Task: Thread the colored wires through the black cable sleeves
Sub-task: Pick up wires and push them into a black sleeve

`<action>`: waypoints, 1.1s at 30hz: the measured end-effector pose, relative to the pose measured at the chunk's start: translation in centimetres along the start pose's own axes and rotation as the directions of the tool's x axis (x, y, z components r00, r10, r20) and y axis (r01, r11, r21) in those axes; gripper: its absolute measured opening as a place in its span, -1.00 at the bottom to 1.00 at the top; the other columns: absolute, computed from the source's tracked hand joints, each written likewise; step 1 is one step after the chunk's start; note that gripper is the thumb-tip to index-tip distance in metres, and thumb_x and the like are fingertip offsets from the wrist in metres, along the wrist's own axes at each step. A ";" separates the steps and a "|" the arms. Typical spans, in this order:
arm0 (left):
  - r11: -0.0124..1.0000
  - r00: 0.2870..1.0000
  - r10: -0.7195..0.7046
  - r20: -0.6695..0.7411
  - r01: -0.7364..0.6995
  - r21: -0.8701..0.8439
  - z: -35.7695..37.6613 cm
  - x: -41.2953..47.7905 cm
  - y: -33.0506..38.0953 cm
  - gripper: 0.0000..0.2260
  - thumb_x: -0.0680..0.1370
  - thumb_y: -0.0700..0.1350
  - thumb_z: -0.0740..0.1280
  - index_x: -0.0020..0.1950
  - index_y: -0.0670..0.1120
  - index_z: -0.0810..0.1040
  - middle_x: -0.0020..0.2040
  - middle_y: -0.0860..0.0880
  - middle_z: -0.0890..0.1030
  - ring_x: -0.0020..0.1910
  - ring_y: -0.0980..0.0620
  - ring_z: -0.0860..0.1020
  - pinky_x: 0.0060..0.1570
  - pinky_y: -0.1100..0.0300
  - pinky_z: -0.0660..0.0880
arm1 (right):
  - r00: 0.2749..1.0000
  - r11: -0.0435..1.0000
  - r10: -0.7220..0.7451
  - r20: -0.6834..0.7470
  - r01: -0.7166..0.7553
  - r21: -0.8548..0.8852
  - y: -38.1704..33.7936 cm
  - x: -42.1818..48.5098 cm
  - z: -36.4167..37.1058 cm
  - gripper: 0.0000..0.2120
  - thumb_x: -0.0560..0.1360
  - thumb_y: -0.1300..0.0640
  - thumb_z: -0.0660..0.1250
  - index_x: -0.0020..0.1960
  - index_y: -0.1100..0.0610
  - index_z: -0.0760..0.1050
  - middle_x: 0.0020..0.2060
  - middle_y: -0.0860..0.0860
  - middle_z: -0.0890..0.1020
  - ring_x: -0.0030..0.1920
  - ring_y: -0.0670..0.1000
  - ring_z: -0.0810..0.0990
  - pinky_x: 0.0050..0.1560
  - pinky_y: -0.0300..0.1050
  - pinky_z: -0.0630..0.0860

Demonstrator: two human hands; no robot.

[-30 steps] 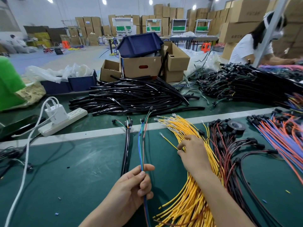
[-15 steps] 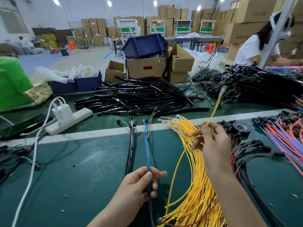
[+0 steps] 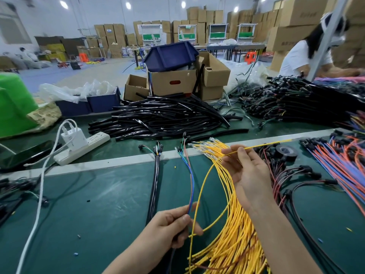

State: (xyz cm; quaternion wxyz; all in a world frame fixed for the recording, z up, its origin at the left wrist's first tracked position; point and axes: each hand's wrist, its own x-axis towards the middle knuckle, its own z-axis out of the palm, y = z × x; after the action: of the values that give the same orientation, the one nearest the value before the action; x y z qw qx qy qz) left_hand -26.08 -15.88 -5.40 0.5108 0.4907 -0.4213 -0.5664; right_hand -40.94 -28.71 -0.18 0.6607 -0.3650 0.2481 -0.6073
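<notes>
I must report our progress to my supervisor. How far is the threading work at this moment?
Done: one black sleeve on the mat already has coloured wire ends showing at its far end. In hand: the left hand holds a blue, brown and green wire group; the right hand pinches one yellow wire. Left: this group is not yet in a sleeve, and a large sleeve pile waits.

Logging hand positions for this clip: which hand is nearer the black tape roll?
Right. The right hand, pinching a yellow wire, is just left of the tape roll; the left hand, gripping the coloured wires, sits far lower-left.
</notes>
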 end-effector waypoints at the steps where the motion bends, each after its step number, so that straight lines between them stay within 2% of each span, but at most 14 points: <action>1: 0.999 1.000 -0.001 -0.011 0.001 -0.032 0.0 0.0 0.1 -0.73 0.58 -0.28 0.17 0.23 -0.15 0.53 -0.30 -0.07 0.60 -0.48 0.14 0.32 -0.47 0.34 0.27 | 1.000 1.000 0.016 0.014 -0.016 0.003 0.1 0.0 0.0 -0.75 0.64 0.22 0.10 -0.05 0.23 0.53 -0.25 0.10 0.68 -0.27 -0.03 0.63 -0.19 -0.24 0.60; 3: 0.993 1.000 -0.011 -0.028 0.008 -0.117 0.1 0.1 0.4 -0.72 0.51 -0.23 0.22 0.18 -0.17 0.58 -0.37 -0.04 0.49 -0.46 0.13 0.33 -0.44 0.33 0.30 | 0.995 0.995 0.091 0.042 -0.089 -0.052 0.5 0.0 0.2 -0.72 0.63 0.15 0.12 -0.02 0.24 0.57 -0.19 0.13 0.70 -0.23 -0.03 0.64 -0.17 -0.22 0.61; 5: 0.978 0.999 -0.019 -0.043 0.010 -0.207 0.0 0.1 0.6 -0.71 0.46 -0.19 0.24 0.11 -0.21 0.64 -0.38 -0.04 0.43 -0.42 0.12 0.35 -0.39 0.31 0.35 | 0.976 0.952 0.207 0.066 -0.186 -0.244 1.2 -0.5 0.5 -0.71 0.61 0.09 0.16 -0.03 0.23 0.60 -0.21 0.14 0.71 -0.28 -0.06 0.62 -0.23 -0.24 0.59; 7: 0.965 0.998 -0.025 -0.062 0.008 -0.261 -0.1 0.2 0.6 -0.72 0.46 -0.18 0.24 0.06 -0.21 0.66 -0.38 -0.04 0.42 -0.38 0.11 0.40 -0.34 0.30 0.41 | 0.934 0.831 0.338 0.117 -0.238 -0.502 2.1 -1.4 0.8 -0.71 0.59 0.06 0.21 -0.04 0.24 0.61 -0.24 0.11 0.70 -0.36 -0.09 0.56 -0.32 -0.29 0.52; 9: 0.953 0.998 -0.032 -0.061 0.012 -0.302 -0.1 0.2 0.5 -0.73 0.46 -0.20 0.24 0.04 -0.26 0.65 -0.38 -0.05 0.42 -0.36 0.08 0.45 -0.34 0.28 0.45 | 0.877 0.688 0.451 0.164 -0.224 -0.691 3.0 -2.4 1.2 -0.68 0.57 0.05 0.27 -0.04 0.32 0.61 -0.34 0.06 0.66 -0.40 -0.08 0.48 -0.39 -0.29 0.42; 12: 0.927 0.999 -0.048 -0.005 0.043 -0.373 -0.2 0.1 0.6 -0.81 0.48 -0.22 0.24 -0.04 -0.29 0.58 -0.37 -0.07 0.42 -0.47 0.07 0.41 -0.47 0.28 0.40 | 0.804 0.581 0.547 0.234 -0.163 -0.798 3.5 -3.3 1.4 -0.58 0.55 0.03 0.30 0.03 0.44 0.56 -0.49 -0.04 0.48 -0.45 -0.12 0.40 -0.40 -0.32 0.32; 15: 0.939 0.998 -0.058 -0.003 0.054 -0.339 -0.3 0.0 0.4 -0.82 0.47 -0.18 0.27 -0.12 -0.32 0.53 -0.38 -0.08 0.44 -0.52 0.11 0.37 -0.52 0.30 0.34 | 0.749 0.642 0.576 0.326 -0.169 -0.747 3.1 -3.4 1.7 -0.73 0.55 0.11 0.31 0.02 0.33 0.62 -0.48 -0.12 0.55 -0.41 -0.18 0.53 -0.29 -0.41 0.44; 16: 0.944 0.998 -0.058 -0.013 0.051 -0.327 -0.4 0.0 0.3 -0.78 0.47 -0.18 0.27 -0.10 -0.35 0.56 -0.37 -0.09 0.46 -0.52 0.11 0.37 -0.52 0.30 0.35 | 0.765 0.661 0.553 0.330 -0.161 -0.733 2.9 -3.3 1.7 -0.76 0.56 0.13 0.29 -0.03 0.29 0.63 -0.48 -0.11 0.53 -0.40 -0.14 0.51 -0.25 -0.36 0.47; 18: 0.946 0.998 -0.055 -0.038 0.040 -0.320 -0.4 0.1 0.2 -0.75 0.46 -0.18 0.28 -0.05 -0.33 0.65 -0.35 -0.11 0.52 -0.50 0.11 0.40 -0.49 0.32 0.39 | 0.848 0.700 0.446 0.286 -0.132 -0.702 2.7 -2.8 1.6 -0.74 0.60 0.13 0.23 -0.11 0.27 0.59 -0.48 -0.05 0.50 -0.44 -0.10 0.41 -0.36 -0.31 0.42; 20: 0.949 0.998 -0.045 -0.051 0.027 -0.314 -0.3 0.1 0.1 -0.76 0.42 -0.20 0.30 -0.02 -0.27 0.68 -0.32 -0.12 0.56 -0.46 0.12 0.44 -0.43 0.33 0.44 | 0.924 0.791 0.323 0.206 -0.145 -0.594 2.6 -2.2 1.3 -0.75 0.62 0.17 0.17 -0.14 0.26 0.52 -0.40 0.02 0.64 -0.48 -0.12 0.43 -0.47 -0.32 0.38; 24: 0.945 0.995 -0.062 -0.081 0.032 -0.326 -0.4 0.3 0.0 -0.76 0.38 -0.26 0.32 -0.01 -0.24 0.68 -0.28 -0.13 0.59 -0.41 0.12 0.48 -0.37 0.33 0.49 | 0.977 0.878 0.200 0.071 -0.147 -0.456 2.4 -1.1 0.5 -0.77 0.62 0.18 0.17 -0.16 0.23 0.49 -0.37 0.10 0.68 -0.48 -0.10 0.52 -0.47 -0.28 0.48; 26: 0.956 0.994 -0.062 -0.089 0.034 -0.291 -0.4 0.2 0.0 -0.75 0.37 -0.25 0.35 0.01 -0.21 0.68 -0.26 -0.12 0.60 -0.38 0.13 0.48 -0.33 0.33 0.49 | 0.981 0.884 0.190 0.045 -0.151 -0.442 2.6 -1.1 0.4 -0.77 0.62 0.17 0.18 -0.14 0.25 0.50 -0.38 0.09 0.67 -0.47 -0.11 0.54 -0.46 -0.28 0.50; 29: 0.992 0.993 -0.017 -0.116 0.002 -0.130 -0.4 -0.1 -0.3 -0.74 0.39 -0.21 0.39 0.06 -0.12 0.68 -0.25 -0.06 0.60 -0.34 0.14 0.47 -0.28 0.32 0.47 | 0.979 0.885 0.203 0.016 -0.176 -0.431 2.8 -1.2 0.3 -0.77 0.62 0.16 0.18 -0.13 0.25 0.50 -0.39 0.09 0.67 -0.46 -0.11 0.54 -0.46 -0.28 0.50; 33: 0.999 0.986 0.041 -0.159 -0.044 -0.017 -0.2 -0.1 -0.5 -0.77 0.55 -0.35 0.24 0.11 -0.19 0.63 -0.30 -0.09 0.58 -0.40 0.11 0.44 -0.35 0.29 0.45 | 0.948 0.873 0.310 0.071 -0.254 -0.415 2.3 -1.2 0.2 -0.79 0.60 0.19 0.21 -0.11 0.27 0.52 -0.35 0.12 0.68 -0.44 -0.09 0.56 -0.42 -0.27 0.54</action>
State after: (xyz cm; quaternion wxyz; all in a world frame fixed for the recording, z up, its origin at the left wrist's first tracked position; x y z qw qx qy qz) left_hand -26.01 -15.72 -5.94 0.5596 0.5199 -0.3838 -0.5189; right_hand -39.45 -27.52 -2.00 0.6687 -0.4925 0.3724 -0.4143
